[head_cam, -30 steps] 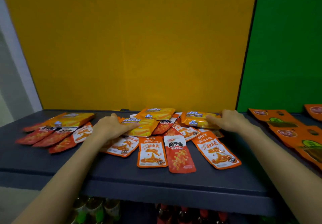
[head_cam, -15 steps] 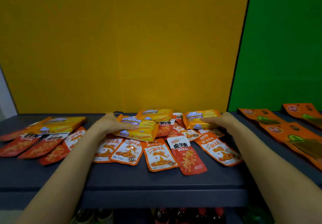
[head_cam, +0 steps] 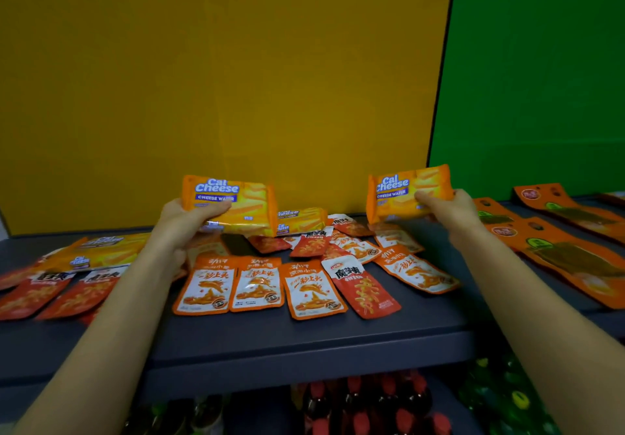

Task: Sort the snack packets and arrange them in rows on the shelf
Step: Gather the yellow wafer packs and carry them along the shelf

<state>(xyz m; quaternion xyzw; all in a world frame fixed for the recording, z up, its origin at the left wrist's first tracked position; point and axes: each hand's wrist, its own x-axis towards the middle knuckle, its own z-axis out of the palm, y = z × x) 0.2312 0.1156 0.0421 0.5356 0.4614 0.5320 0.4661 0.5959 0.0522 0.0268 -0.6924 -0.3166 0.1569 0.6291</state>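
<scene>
Sachets of red foil [head_cam: 50, 292] lie fanned at the left edge of the frame on the dark grey shelf [head_cam: 304, 343], with flat yellow wafer packs [head_cam: 98, 252] lying just behind them. To their right, the left hand [head_cam: 182, 221] grips a yellow Cal Cheese wafer packet [head_cam: 236, 204] by its lower left corner, thumb across the front and fingers curled behind, holding it upright above the shelf. In the centre below, orange-and-white sachets [head_cam: 257, 285] sit side by side in a row, with a red noodle-print sachet [head_cam: 363, 291] tilted at the right end. Further right, the right hand [head_cam: 449, 211] pinches a second Cal Cheese packet [head_cam: 402, 194] near its right end, thumb on the face, raised clear of the shelf. Long orange packets with green patches [head_cam: 558, 255] lie at the right edge.
</scene>
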